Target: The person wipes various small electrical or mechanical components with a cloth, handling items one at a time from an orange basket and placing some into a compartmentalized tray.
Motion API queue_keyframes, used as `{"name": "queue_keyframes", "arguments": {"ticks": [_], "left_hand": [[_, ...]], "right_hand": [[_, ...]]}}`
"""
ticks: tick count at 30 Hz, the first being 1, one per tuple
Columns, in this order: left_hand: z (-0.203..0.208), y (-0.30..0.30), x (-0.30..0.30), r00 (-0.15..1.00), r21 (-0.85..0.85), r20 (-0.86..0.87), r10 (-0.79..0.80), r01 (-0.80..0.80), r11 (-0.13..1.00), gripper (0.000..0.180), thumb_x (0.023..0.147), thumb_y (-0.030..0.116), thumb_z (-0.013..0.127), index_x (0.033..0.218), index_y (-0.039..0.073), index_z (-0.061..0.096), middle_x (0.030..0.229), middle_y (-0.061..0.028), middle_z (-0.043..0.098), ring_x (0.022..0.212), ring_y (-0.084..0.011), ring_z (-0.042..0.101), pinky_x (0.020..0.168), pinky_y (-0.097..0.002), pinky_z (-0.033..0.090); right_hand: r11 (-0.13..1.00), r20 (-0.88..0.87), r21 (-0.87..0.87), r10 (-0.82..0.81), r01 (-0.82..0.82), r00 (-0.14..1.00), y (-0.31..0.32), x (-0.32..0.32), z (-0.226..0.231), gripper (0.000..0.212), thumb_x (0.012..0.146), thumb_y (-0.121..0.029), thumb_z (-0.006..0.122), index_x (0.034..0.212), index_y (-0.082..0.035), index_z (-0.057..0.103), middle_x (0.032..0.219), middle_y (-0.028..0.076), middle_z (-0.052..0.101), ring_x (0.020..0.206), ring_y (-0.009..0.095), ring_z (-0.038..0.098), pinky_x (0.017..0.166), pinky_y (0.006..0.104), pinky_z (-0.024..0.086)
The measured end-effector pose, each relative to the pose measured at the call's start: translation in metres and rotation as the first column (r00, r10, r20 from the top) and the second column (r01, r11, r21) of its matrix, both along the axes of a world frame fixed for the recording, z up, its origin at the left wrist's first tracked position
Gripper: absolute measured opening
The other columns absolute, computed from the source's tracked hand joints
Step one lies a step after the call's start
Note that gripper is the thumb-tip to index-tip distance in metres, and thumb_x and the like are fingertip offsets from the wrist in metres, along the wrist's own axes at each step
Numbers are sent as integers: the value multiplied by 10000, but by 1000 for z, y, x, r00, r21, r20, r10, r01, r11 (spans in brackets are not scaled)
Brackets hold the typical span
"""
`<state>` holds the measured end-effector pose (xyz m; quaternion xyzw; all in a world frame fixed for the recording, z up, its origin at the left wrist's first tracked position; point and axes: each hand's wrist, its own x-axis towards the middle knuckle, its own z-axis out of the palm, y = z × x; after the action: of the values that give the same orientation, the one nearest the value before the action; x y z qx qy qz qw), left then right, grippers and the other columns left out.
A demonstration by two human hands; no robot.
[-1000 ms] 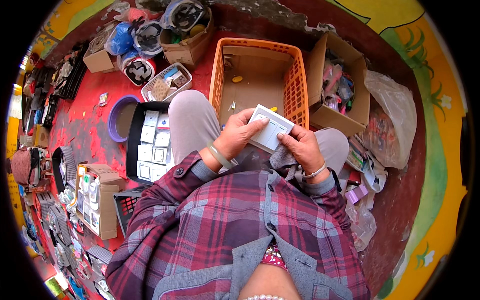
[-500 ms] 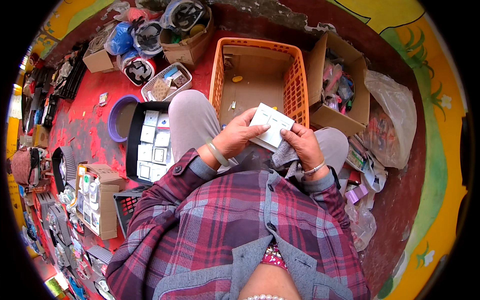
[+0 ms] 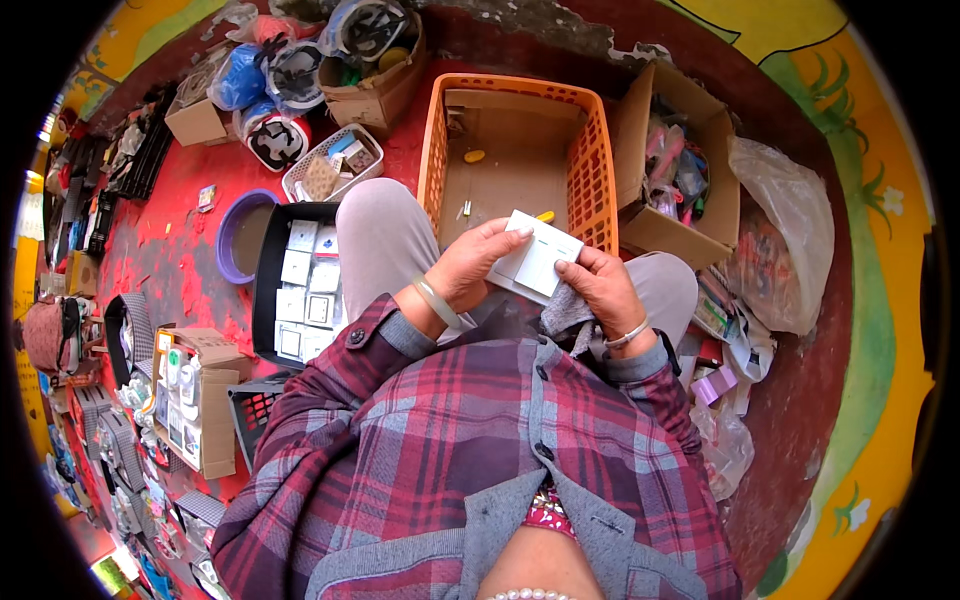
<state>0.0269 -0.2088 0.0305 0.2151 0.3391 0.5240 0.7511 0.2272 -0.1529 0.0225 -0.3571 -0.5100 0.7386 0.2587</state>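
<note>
Between my hands, over my lap, I hold a white wall switch plate (image 3: pixel 538 262) with wide rocker panels. My left hand (image 3: pixel 468 266) grips its left side, the thumb lying on the front near the top edge. On the other side, my right hand (image 3: pixel 604 290) pinches the right edge with thumb and fingers. A grey cloth (image 3: pixel 567 312) is bunched under my right hand, below the plate. Just beyond the plate stands an orange plastic basket (image 3: pixel 432 150) lined with cardboard, with a few small yellow pieces inside.
Left of my knee is a black tray (image 3: pixel 268 290) of white switches, beside a purple basin (image 3: pixel 224 235). A small white basket (image 3: pixel 364 172) stands farther back. To the right are an open cardboard box (image 3: pixel 690 235) of small goods and a clear plastic bag (image 3: pixel 785 230).
The plate has shifted slightly left and tilted. My left thumb has moved up toward its top edge, and my right thumb has slid a little left along it.
</note>
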Motion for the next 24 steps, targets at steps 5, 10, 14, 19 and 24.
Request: {"name": "queue_keyframes", "arguments": {"ticks": [5,10,14,19,24], "left_hand": [[-3,-2,8,978,91,-169,123,-109,990,295,936,261,552,1106,20,565,918,-48,642,783,-123,639,622,-240,521],[-2,-3,10,922,224,-312,229,-163,961,275,938,255,554,1067,13,581,875,-32,635,769,-108,629,634,-230,513],[-16,2,11,937,169,-272,218,-177,970,291,940,258,555,1093,11,565,915,-45,642,781,-115,633,660,-235,515],[-11,2,5,998,24,-6,64,-64,998,359,951,322,532,1132,12,539,973,-63,646,818,-144,643,691,-258,528],[-5,3,-2,993,-94,101,62,-52,994,363,960,295,508,1178,5,498,1059,-115,626,935,-206,640,792,-340,539]], "right_hand": [[995,56,93,21,-26,998,0,0,-3,276,894,-137,629,1085,62,613,958,31,642,856,86,573,763,226,470],[999,-22,46,1,0,1000,-4,-7,3,287,896,-137,627,1101,62,606,965,31,640,876,87,569,782,228,468],[999,11,41,-20,20,1000,-4,-7,-2,299,899,-156,627,1103,62,605,967,26,636,871,83,563,770,223,464],[1000,-11,-4,28,-28,1000,4,-3,-7,276,901,-200,631,1037,41,631,914,5,622,820,65,540,712,211,444],[984,155,-16,177,-177,972,11,10,-35,284,906,-285,628,846,-7,618,745,-56,535,680,33,446,578,199,355]]}}
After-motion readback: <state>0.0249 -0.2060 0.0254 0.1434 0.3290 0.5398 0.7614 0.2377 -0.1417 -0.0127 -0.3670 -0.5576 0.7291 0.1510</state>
